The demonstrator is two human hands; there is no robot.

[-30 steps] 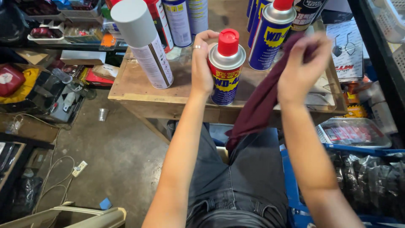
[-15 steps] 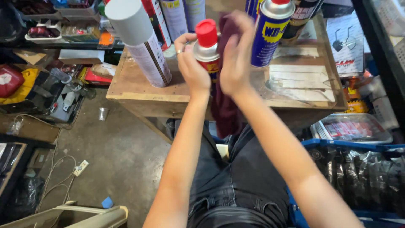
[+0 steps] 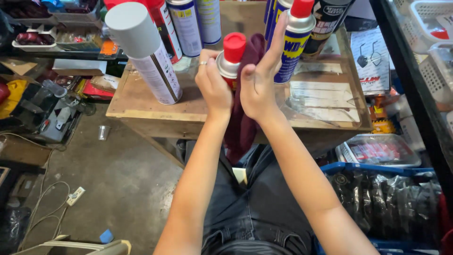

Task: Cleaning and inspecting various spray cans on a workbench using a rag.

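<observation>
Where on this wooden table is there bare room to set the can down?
Bare wood lies on the small wooden table at the front left, between the grey-capped white spray can and the left hand. The back edge is crowded with upright cans; paper sheets cover the right.

Spray can (image 3: 231, 59) held between left hand (image 3: 213, 85) and right hand (image 3: 257, 85) fingers; cloth (image 3: 243, 125) hangs beneath; capped can (image 3: 144, 52) left, on wooden table (image 3: 141, 101).
</observation>
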